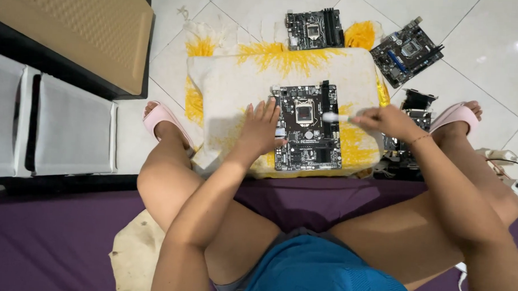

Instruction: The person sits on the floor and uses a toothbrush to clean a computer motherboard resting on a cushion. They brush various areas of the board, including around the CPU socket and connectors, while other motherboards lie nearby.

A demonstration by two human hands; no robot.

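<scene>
Head view: left hand [261, 130] lies flat, fingers spread, steadying the motherboard [307, 127] on the yellow-white cloth [232, 87], while right hand [386, 120] pinches a white brush [336, 117] (tip on the board), mid-cleaning.

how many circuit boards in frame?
4. One black circuit board on the white-and-yellow cloth, under the left hand; two on the tiled floor at top; one partly hidden behind the right hand, at.

- Left hand [261, 130] pressing flat on circuit board [307, 127] atop yellow-white cloth [238, 76].
- Right hand [388, 121] holding small brush [336, 117] over board.
- Two more boards [315, 28] beyond.
</scene>
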